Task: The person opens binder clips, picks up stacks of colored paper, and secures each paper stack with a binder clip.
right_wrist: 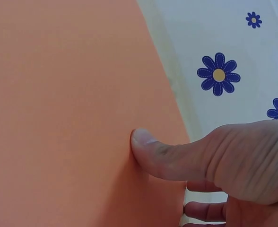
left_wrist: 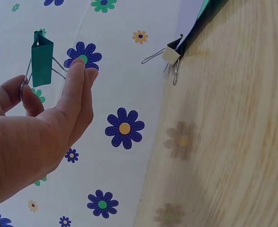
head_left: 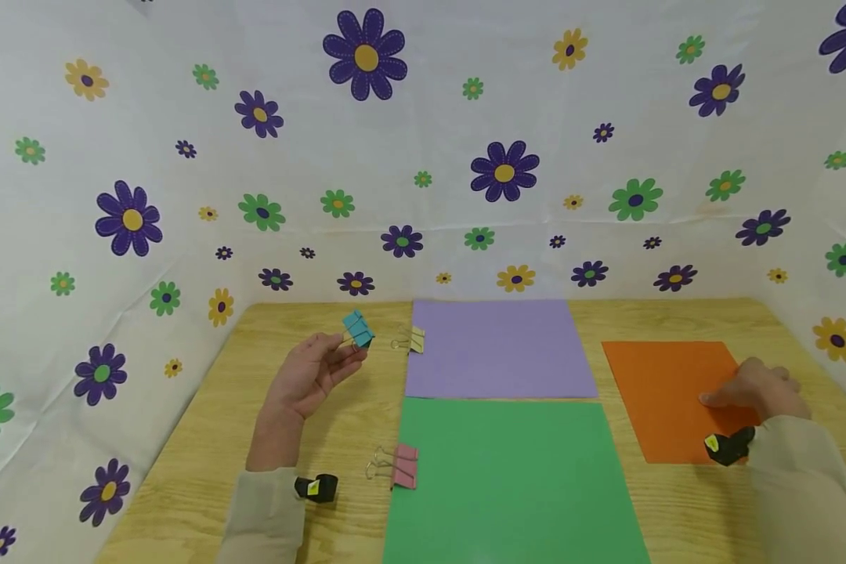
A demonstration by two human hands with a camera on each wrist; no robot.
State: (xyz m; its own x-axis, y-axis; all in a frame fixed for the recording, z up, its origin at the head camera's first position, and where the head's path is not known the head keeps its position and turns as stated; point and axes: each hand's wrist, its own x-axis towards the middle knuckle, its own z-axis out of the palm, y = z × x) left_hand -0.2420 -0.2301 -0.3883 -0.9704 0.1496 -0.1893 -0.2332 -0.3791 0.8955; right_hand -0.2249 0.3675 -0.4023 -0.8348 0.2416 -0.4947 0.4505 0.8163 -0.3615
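Note:
My left hand holds a teal binder clip by its wire handles above the table's left side. In the left wrist view, thumb and fingers sit on either side of this clip. My right hand pinches the right edge of an orange sheet of paper. The right wrist view has the thumb flat on top of the sheet, with the other fingers at its edge, partly hidden.
A yellow binder clip is on the left edge of a purple sheet. Nearer, a pink binder clip grips the left edge of a green sheet. Flower-printed cloth rises behind the wooden table.

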